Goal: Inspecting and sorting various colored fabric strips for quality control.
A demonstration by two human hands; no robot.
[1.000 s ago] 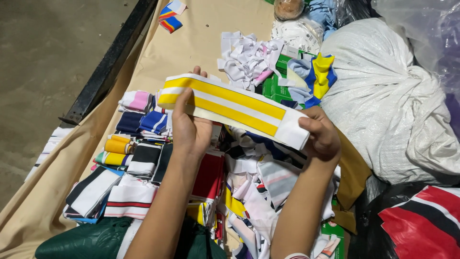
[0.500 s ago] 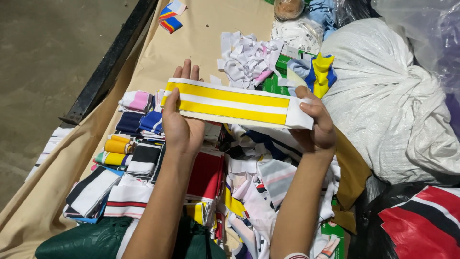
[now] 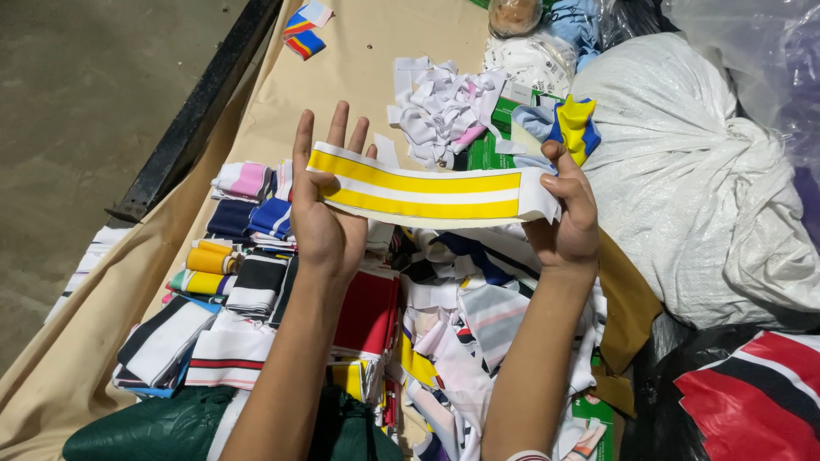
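A long white knit band with two yellow stripes [image 3: 427,192] is stretched flat between both hands above a heap of fabric pieces. My left hand [image 3: 323,209] lies palm up under its left end, thumb pressing on top, fingers spread. My right hand [image 3: 568,218] pinches the right end between thumb and fingers. Below the hands lies a jumble of striped collars and cuffs [image 3: 461,324] in red, white, blue and yellow.
Folded striped bands [image 3: 231,273] sit in rows at the left on a tan cloth [image 3: 256,111]. A pile of white scraps [image 3: 440,111] lies behind. A large white sack [image 3: 700,188] fills the right. A black rail [image 3: 196,111] edges the concrete floor.
The band has been raised and turned level, and pulled out straighter. My left hand has opened its fingers under the left end; my right hand has shifted up along the right end.
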